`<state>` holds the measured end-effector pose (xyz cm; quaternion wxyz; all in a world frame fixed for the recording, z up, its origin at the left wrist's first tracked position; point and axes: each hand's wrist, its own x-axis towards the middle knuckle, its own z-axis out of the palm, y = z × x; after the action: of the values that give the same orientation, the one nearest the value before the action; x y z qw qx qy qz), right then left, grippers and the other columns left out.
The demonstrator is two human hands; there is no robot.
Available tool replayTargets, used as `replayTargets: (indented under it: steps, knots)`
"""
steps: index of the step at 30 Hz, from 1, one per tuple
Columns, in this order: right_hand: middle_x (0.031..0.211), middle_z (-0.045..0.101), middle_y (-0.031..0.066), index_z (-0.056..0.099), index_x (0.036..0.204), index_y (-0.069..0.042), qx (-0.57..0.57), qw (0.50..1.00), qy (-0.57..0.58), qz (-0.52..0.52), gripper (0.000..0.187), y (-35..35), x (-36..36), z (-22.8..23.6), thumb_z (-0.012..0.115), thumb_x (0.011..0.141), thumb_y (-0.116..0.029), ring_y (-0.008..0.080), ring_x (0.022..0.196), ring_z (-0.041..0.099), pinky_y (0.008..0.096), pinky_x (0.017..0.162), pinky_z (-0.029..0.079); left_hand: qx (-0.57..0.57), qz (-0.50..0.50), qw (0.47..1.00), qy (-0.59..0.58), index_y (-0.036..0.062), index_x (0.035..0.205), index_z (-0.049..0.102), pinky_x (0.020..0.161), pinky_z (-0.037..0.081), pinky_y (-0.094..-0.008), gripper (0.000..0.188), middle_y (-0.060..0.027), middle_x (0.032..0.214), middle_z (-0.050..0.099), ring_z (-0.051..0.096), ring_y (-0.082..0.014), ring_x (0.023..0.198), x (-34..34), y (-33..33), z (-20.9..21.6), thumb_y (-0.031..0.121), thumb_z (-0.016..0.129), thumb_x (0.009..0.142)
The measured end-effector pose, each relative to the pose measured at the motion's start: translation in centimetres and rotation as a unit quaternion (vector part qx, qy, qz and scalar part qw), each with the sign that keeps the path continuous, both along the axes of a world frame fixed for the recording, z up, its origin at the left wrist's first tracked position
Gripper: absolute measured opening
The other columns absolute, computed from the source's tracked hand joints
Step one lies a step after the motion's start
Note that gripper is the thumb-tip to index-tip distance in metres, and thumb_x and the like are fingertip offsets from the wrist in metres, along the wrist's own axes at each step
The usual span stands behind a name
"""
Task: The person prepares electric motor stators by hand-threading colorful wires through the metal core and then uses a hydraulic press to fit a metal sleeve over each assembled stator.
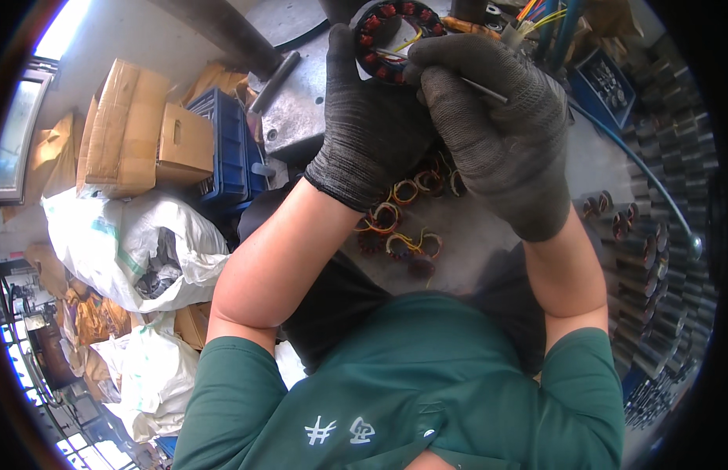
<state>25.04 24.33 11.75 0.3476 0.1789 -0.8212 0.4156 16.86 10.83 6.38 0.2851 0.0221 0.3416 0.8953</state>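
My left hand (372, 125), in a dark grey knit glove, holds a motor stator (366, 41) up at the top of the view. The stator is a dark ring with red coils inside and a yellow wire across its opening. My right hand (501, 129), also gloved, is closed round a thin metal rod (486, 91). The rod's far end reaches into the stator's ring, beside the yellow wire; whether it touches a coil I cannot tell. Below my hands, several wound stators (386, 217) with yellow and red leads lie on a grey surface.
A steel machine base (295, 119) stands behind my left hand. To the left are cardboard boxes (121, 129), a blue crate (229, 145) and white sacks (105, 243). On the right, rows of metal cylinders (677, 196), a blue hose (642, 163) and a blue parts bin (601, 88).
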Motion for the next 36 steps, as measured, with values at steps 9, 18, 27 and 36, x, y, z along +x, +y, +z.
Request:
replayTargets:
  steps: [9, 18, 27, 36]
  knots:
    - [0.091, 0.076, 0.0052, 0.074, 0.107, -0.003, 0.047, 0.999, 0.017, 0.013, 0.013, 0.7, -0.2, -0.4, 0.066, 0.098, -0.001, 0.0118, 0.08, 0.072, 0.0278, 0.074, 0.058, 0.094, -0.088, 0.99, -0.063, 0.0079, 0.145, 0.054, 0.116, 0.043, -0.0543, 0.09, -0.0167, 0.14, 0.059, 0.056, -0.0358, 0.133, 0.0, -0.3, 0.1, 0.078, 0.059, 0.089]
    - [0.093, 0.076, 0.0057, 0.073, 0.108, -0.004, -0.004, 0.999, -0.002, 0.041, 0.013, 1.1, -0.8, -0.8, 0.064, 0.098, -0.002, 0.0129, 0.081, 0.071, 0.0281, 0.074, 0.057, 0.023, -0.031, 0.996, -0.082, 0.0076, 0.146, 0.053, 0.117, 0.041, -0.0543, 0.094, -0.0172, 0.14, 0.059, 0.055, -0.036, 0.133, -0.4, 0.1, 0.9, 0.079, 0.059, 0.087]
    - [0.091, 0.07, 0.0167, 0.069, 0.1, -0.003, 0.141, 0.986, 0.092, -0.018, 0.018, 0.0, -1.0, -1.4, 0.072, 0.085, -0.013, 0.0348, 0.077, 0.07, 0.0435, 0.068, 0.058, 0.082, -0.044, 0.996, 0.002, 0.0033, 0.133, 0.059, 0.107, 0.05, -0.0459, 0.078, -0.0148, 0.121, 0.068, 0.066, -0.0302, 0.115, 0.2, 0.9, 0.0, 0.071, 0.058, 0.094]
    - [0.087, 0.066, 0.0135, 0.069, 0.105, -0.004, 0.127, 0.983, 0.127, 0.031, 0.026, 0.9, -1.4, -2.1, 0.073, 0.079, -0.004, 0.0332, 0.07, 0.067, 0.0436, 0.062, 0.054, 0.055, 0.05, 0.997, 0.024, 0.0049, 0.128, 0.061, 0.096, 0.056, -0.0419, 0.074, -0.0121, 0.114, 0.069, 0.068, -0.027, 0.103, 0.2, 1.7, 1.2, 0.071, 0.059, 0.094]
